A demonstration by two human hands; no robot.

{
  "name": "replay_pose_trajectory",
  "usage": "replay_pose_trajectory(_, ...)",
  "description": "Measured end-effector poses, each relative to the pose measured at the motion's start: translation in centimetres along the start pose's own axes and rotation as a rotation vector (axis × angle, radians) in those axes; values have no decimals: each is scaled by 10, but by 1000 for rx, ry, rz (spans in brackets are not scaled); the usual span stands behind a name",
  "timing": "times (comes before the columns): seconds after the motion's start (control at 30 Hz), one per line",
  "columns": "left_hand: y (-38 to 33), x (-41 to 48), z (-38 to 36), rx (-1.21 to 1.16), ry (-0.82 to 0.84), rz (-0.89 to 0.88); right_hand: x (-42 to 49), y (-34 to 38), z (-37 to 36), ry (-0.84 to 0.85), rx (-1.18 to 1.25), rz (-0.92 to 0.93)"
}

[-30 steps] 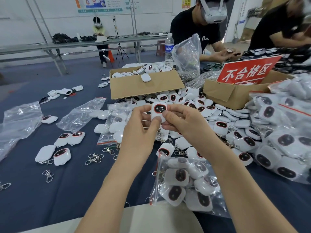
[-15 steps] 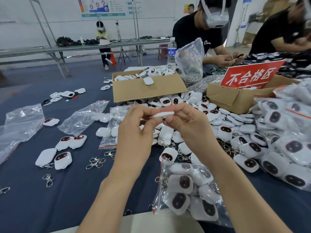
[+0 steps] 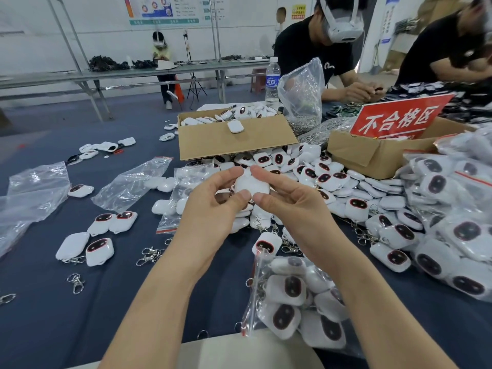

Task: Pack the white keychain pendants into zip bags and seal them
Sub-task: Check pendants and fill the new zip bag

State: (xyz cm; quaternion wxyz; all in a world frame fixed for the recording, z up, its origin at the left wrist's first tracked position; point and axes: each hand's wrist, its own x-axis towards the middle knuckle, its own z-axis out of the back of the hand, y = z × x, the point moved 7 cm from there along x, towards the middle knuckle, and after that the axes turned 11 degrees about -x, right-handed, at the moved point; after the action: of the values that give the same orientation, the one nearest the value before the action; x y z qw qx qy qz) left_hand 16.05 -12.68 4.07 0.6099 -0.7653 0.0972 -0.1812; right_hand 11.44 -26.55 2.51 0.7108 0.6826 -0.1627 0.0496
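Note:
Both my hands hold one white keychain pendant (image 3: 250,185) above the table, its plain white back facing me. My left hand (image 3: 213,206) pinches its left side and my right hand (image 3: 290,201) its right side. Beneath them lies a heap of loose pendants (image 3: 319,179) with dark oval faces. A zip bag (image 3: 298,302) holding several pendants lies under my right forearm, its red-striped mouth toward the left. Another partly filled zip bag (image 3: 181,198) lies behind my left hand.
An open cardboard box (image 3: 229,141) of pendants stands behind the heap. A second box (image 3: 372,155) bears a red sign. Filled bags (image 3: 452,209) pile at the right. Empty plastic bags (image 3: 32,193), stray pendants (image 3: 99,251) and metal clasps (image 3: 150,255) lie left. People work across the table.
The pendant has been turned over in my hands: its dark face showed first, then its thin edge, and now its white back faces me.

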Motion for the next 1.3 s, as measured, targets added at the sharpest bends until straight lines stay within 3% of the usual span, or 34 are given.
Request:
replay_pose_trajectory(0.13, 0, 0, 1, 27, -10, -17, 1, -6, -2, 27, 39, 7)
replay_pose_trajectory(0.47, -2, -1, 0, 94, -54, -45, 1, 0, 6, -110, -63, -10)
replay_pose_trajectory(0.7, 0, -2, -2, 61, -87, -3, 1, 17, 4, -182, -168, 73)
replay_pose_trajectory(0.9, 14, 0, -11, -480, -99, 283, 6, 23, 1, -107, -150, 128)
replay_pose_trajectory(1.03, 16, -2, -12, -599, -93, 336, 4, 19, 4, -29, -149, 100)
replay_pose_trajectory(1.13, 9, 0, -11, -500, -41, 241, 4, 10, 7, -11, -90, 4)
replay_pose_trajectory(1.3, -6, -1, -8, -16, 95, -14, 6, 8, 14, 16, 63, -37)
